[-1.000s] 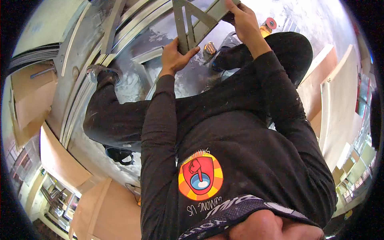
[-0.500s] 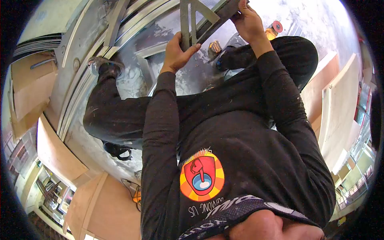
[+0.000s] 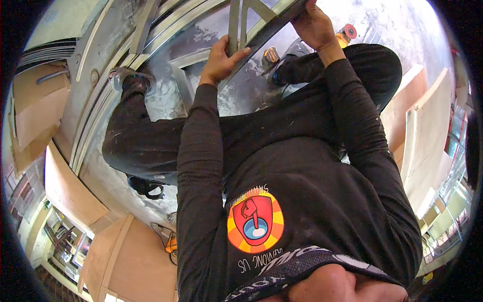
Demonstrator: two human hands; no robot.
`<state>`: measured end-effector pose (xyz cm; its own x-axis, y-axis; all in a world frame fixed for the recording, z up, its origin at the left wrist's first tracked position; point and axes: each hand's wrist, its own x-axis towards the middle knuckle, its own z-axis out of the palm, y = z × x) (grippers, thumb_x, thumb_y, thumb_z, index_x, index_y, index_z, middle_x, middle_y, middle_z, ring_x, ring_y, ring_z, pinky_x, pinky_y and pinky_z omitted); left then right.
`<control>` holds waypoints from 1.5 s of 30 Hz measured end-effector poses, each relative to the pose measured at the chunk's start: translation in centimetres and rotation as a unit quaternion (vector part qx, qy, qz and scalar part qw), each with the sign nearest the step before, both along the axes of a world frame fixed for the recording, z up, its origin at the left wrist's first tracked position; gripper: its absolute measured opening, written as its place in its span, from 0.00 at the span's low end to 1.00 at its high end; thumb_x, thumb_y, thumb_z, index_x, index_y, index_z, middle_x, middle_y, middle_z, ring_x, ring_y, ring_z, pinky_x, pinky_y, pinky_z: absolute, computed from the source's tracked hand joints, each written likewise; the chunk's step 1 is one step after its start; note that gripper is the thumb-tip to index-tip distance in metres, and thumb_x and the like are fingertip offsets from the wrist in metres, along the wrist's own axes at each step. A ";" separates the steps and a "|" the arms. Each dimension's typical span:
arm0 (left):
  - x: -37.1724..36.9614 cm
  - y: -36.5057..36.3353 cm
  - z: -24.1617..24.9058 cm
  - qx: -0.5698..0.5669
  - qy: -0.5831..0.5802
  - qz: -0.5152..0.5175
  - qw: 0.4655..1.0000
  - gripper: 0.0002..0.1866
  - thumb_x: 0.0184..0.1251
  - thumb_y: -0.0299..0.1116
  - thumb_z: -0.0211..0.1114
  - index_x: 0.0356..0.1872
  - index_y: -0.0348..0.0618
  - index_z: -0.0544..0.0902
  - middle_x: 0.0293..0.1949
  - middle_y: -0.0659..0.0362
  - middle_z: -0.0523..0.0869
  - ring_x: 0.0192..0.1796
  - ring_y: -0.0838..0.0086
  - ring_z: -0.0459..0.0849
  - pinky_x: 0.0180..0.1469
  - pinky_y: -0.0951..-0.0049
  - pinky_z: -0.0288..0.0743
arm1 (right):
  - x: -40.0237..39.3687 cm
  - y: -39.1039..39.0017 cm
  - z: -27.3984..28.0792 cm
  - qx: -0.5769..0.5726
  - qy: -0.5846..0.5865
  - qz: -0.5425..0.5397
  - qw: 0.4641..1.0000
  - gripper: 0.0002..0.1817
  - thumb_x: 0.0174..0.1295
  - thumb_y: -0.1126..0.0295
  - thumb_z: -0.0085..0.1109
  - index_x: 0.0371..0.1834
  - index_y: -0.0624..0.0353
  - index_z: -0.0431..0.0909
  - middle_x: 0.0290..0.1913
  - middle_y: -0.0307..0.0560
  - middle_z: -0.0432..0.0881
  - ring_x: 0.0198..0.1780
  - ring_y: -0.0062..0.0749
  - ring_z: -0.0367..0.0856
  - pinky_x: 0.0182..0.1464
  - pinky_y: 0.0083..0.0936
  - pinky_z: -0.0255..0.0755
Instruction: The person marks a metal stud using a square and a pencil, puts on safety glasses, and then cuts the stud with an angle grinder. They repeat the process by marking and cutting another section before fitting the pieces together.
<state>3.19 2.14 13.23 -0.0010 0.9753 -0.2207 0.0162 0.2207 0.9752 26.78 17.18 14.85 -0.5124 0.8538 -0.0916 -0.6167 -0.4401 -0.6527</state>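
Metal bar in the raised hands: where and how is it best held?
I'd grip the bar by its long edges, one hand toward each side of the slotted triangle, coming from the body side. It is long and slants up to the right, so a spread grip should steady it; the triangle sits along its far edge, leaving the near edge more open.

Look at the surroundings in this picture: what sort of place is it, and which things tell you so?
Probably a metal and wood workshop: there are long metal bars, large wooden boards and a yellow tool with a red disc.
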 end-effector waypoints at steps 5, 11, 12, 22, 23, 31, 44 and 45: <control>0.4 0.0 -0.1 0.034 0.033 0.012 0.999 0.27 0.59 0.43 0.77 0.50 0.33 0.79 0.38 0.57 0.85 0.39 0.76 0.82 0.45 0.73 0.77 | 0.2 0.0 0.2 0.017 0.010 0.032 0.999 0.29 0.70 0.48 0.54 0.64 0.59 0.74 0.54 0.45 0.84 0.57 0.38 0.81 0.63 0.40 0.71; 0.5 -0.1 0.0 0.033 0.047 0.001 0.998 0.26 0.60 0.43 0.76 0.50 0.34 0.78 0.39 0.56 0.85 0.40 0.75 0.82 0.46 0.72 0.77 | 0.1 0.0 0.1 0.021 0.019 0.035 0.999 0.30 0.70 0.47 0.54 0.65 0.59 0.74 0.53 0.45 0.84 0.56 0.38 0.81 0.63 0.41 0.71; 0.5 0.0 0.1 0.033 0.047 0.000 0.998 0.26 0.60 0.43 0.76 0.50 0.34 0.78 0.39 0.56 0.85 0.40 0.75 0.82 0.46 0.72 0.77 | 0.1 -0.1 0.2 0.018 0.015 0.032 0.999 0.31 0.70 0.47 0.54 0.65 0.59 0.73 0.53 0.44 0.84 0.56 0.38 0.81 0.63 0.41 0.70; 0.8 -0.2 0.4 0.023 0.034 0.006 0.999 0.27 0.59 0.42 0.76 0.52 0.34 0.78 0.41 0.57 0.85 0.41 0.75 0.83 0.46 0.73 0.77 | 0.2 -0.3 0.4 0.033 0.001 0.041 0.999 0.37 0.69 0.45 0.53 0.71 0.62 0.67 0.54 0.46 0.83 0.57 0.37 0.79 0.64 0.40 0.69; 0.8 -0.1 0.3 0.012 0.034 0.007 0.999 0.27 0.59 0.42 0.77 0.52 0.34 0.78 0.41 0.57 0.86 0.41 0.75 0.83 0.46 0.73 0.77 | 0.3 -0.2 0.3 0.029 0.005 0.040 0.999 0.37 0.69 0.45 0.53 0.71 0.62 0.67 0.55 0.46 0.83 0.57 0.37 0.79 0.65 0.40 0.69; 0.4 0.0 -1.0 -0.047 -0.089 -0.018 0.995 0.27 0.58 0.41 0.77 0.53 0.35 0.79 0.40 0.58 0.86 0.40 0.76 0.84 0.46 0.73 0.78 | 0.7 0.0 -0.6 0.039 0.034 0.059 0.997 0.36 0.69 0.47 0.55 0.71 0.62 0.67 0.55 0.45 0.83 0.57 0.37 0.79 0.67 0.41 0.67; 1.1 -0.5 -1.0 -0.028 -0.130 0.003 0.991 0.28 0.57 0.40 0.78 0.53 0.35 0.77 0.40 0.57 0.85 0.39 0.74 0.84 0.42 0.71 0.81 | 0.3 -0.4 0.1 0.010 -0.014 -0.012 1.000 0.27 0.69 0.47 0.58 0.57 0.60 0.78 0.49 0.43 0.84 0.51 0.33 0.81 0.59 0.37 0.72; 1.1 -0.4 -1.0 -0.026 -0.130 0.004 0.991 0.28 0.57 0.40 0.78 0.53 0.35 0.77 0.40 0.57 0.85 0.39 0.74 0.84 0.42 0.71 0.81 | -0.2 -0.9 1.0 0.000 -0.085 -0.071 0.994 0.27 0.67 0.46 0.61 0.51 0.61 0.81 0.42 0.43 0.86 0.44 0.31 0.83 0.52 0.33 0.76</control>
<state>4.32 1.76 12.21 0.0543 0.9629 -0.2644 -0.2358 0.2697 0.9336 26.61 16.26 15.87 -0.3638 0.9164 -0.1667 -0.5540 -0.3568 -0.7522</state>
